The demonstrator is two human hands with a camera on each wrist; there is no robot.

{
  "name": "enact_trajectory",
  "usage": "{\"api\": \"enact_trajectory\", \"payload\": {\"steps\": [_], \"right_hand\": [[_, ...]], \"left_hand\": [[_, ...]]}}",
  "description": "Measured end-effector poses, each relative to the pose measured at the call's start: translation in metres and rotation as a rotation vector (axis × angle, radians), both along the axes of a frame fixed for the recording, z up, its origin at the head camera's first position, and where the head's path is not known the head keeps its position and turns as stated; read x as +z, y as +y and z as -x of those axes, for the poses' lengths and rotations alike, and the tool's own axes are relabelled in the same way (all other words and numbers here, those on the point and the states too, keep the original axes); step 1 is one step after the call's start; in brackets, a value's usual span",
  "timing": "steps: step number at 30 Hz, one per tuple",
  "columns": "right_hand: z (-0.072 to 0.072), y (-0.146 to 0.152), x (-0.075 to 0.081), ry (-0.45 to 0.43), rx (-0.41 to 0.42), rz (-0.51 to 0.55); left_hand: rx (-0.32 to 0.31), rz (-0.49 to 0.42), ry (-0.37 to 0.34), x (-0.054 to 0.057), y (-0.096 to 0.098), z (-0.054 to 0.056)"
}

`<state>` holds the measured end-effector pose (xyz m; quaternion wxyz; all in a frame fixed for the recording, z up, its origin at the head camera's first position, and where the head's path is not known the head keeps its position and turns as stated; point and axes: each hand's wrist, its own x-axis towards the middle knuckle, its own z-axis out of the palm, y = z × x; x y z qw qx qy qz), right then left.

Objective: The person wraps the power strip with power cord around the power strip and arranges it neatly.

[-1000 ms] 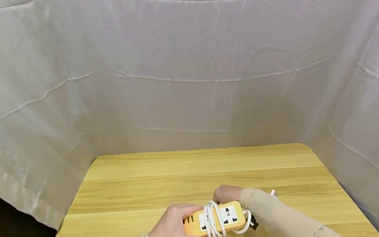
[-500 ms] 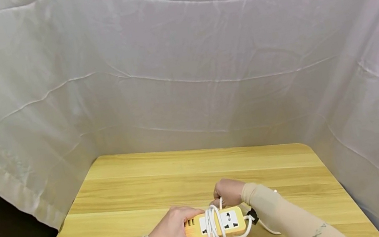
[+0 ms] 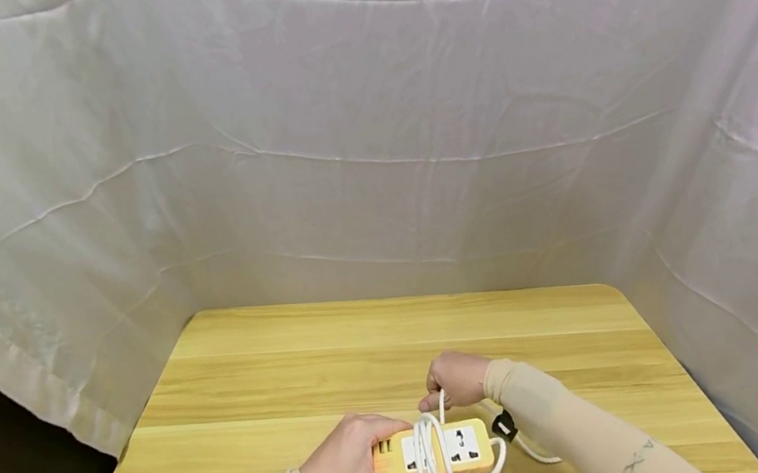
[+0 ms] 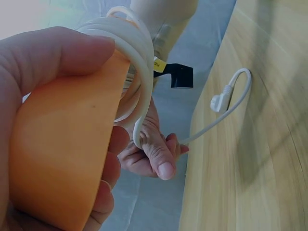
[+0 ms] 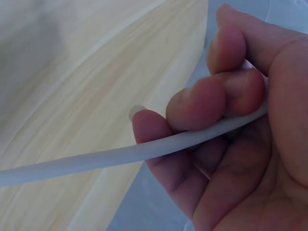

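Observation:
My left hand [image 3: 354,462] grips the left end of an orange-yellow power strip [image 3: 395,463] with white socket panels and USB ports. Several turns of its white cord [image 3: 430,451] wrap round the strip's middle. Beyond the strip, my right hand [image 3: 456,380] holds the cord's free length, with fingers curled round it in the right wrist view, where the cord [image 5: 96,159] crosses the palm. From that hand the cord runs on to a white plug [image 4: 221,101], seen over the tabletop in the left wrist view. A cord loop leaves the strip's right end.
The wooden table [image 3: 281,372] has rounded far corners. Pale grey fabric [image 3: 407,138] hangs behind it and along both sides. A black wrist-camera mount [image 3: 505,425] sits under the right wrist, close to the cord.
My right hand has moved slightly up and away from the strip, with a length of cord now showing between them. The strip has lowered a little in the left hand's grip.

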<state>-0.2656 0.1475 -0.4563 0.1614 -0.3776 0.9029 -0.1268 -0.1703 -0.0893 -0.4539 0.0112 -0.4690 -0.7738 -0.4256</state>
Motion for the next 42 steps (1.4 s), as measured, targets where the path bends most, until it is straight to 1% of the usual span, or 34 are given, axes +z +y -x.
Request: {"api": "enact_trajectory", "payload": {"steps": [2,8,13,19,22,25,27,31,37,42], "right_hand": [[0.001,0.0,0.001,-0.006,0.004,0.004],[0.002,-0.001,0.004,-0.008,0.007,0.013],[0.004,0.0,0.002,0.016,0.008,0.01],[0.005,0.003,0.001,0.023,0.001,0.013],[0.006,0.004,0.002,0.024,-0.006,0.019],[0.006,0.005,0.003,0.026,-0.014,0.02],[0.006,0.005,0.003,0.034,-0.015,0.021],[0.006,0.006,0.006,0.038,-0.002,0.039],[0.007,0.009,0.012,-0.018,0.041,0.099],[0.012,0.013,0.015,-0.04,0.095,0.139]], "left_hand": [[-0.002,0.012,-0.016,0.0,0.0,0.0],[-0.02,0.046,-0.026,0.001,0.002,-0.001],[-0.037,0.07,-0.037,-0.002,0.004,-0.002],[-0.029,0.087,-0.05,-0.006,0.004,-0.002],[-0.023,0.102,-0.029,-0.009,0.004,-0.002],[-0.007,0.125,0.018,-0.012,0.005,-0.001],[-0.006,0.132,0.037,-0.013,0.005,-0.001],[-0.014,0.121,0.044,-0.016,0.005,0.0],[-0.024,0.098,0.068,-0.019,0.006,0.001],[-0.025,0.097,0.062,-0.021,0.007,0.002]]}}
